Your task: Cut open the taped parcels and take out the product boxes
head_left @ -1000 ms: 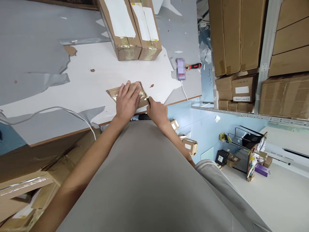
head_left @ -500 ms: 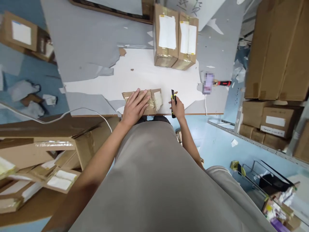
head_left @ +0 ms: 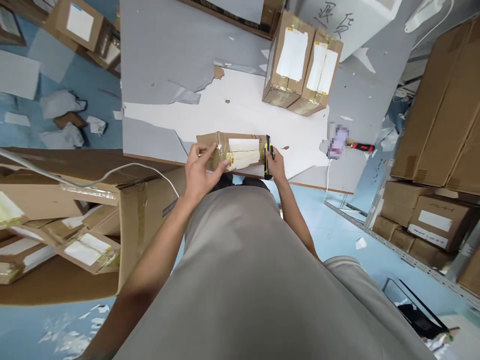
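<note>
A: What's the biggest thing around?
B: The table (head_left: 157, 55), grey with a ragged white area, reaching well beyond the left grip (head_left: 198, 172) and the right grip (head_left: 277, 165).
A: Next in size?
B: A large open carton (head_left: 152, 200), left of the left grip and closer to the person, with smaller boxes (head_left: 90, 250) inside. Then tall cartons (head_left: 438, 110), well off to the right of the right grip.
A: Anything straight ahead?
B: Two taped boxes (head_left: 307, 70) side by side, beyond the right grip and slightly to its right.
A: And the small carton (head_left: 243, 150)?
B: Between the two grips, at the table's near edge, its pale label (head_left: 243, 152) facing up.
A: How is the left grip?
B: Thumb and forefinger spread apart, touching the small carton's left part.
A: And the right?
B: Closed around a black-and-yellow cutter (head_left: 267, 157), held at the small carton's right end. Whether the blade is in the cardboard, I can't tell.
A: Anything smaller?
B: A blurred-out device (head_left: 338, 141) to the right of the right grip, a red-and-black handle (head_left: 363, 147) just past it, and a brown scrap (head_left: 285, 147) just beyond the right grip.
</note>
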`<action>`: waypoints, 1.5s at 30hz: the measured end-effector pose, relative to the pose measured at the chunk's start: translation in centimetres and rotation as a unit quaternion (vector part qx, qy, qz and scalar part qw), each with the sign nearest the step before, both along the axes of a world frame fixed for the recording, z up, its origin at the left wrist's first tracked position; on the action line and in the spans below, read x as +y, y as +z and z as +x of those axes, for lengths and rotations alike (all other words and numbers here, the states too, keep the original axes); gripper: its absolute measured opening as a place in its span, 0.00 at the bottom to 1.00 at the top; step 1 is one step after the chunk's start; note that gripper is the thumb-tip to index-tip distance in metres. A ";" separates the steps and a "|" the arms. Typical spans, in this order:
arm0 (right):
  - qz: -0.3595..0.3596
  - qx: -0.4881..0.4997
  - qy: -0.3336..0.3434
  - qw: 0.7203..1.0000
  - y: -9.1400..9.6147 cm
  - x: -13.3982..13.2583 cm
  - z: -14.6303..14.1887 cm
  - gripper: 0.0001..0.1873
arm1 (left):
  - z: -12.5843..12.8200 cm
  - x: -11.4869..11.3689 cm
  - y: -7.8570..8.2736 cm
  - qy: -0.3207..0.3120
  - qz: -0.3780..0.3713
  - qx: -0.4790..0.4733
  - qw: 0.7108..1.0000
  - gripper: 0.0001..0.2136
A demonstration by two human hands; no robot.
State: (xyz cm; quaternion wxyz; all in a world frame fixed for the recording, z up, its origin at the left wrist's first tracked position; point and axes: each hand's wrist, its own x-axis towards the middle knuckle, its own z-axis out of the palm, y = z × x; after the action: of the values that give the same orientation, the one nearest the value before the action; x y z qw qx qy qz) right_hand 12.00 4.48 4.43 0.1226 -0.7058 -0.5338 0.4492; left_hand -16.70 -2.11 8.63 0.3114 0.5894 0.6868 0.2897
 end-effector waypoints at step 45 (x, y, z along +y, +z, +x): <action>-0.040 -0.414 0.501 0.759 13.8 4.4 -4.5 0.29 | 4.6 5.6 -9.9 -0.014 -0.095 -0.247 0.964 0.18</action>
State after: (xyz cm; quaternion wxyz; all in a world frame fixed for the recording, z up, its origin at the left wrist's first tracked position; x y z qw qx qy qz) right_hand 7.51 8.84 18.20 -0.3812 -0.4587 -0.7918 0.1313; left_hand -12.13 3.48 -1.23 0.5295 0.4770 0.6049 0.3554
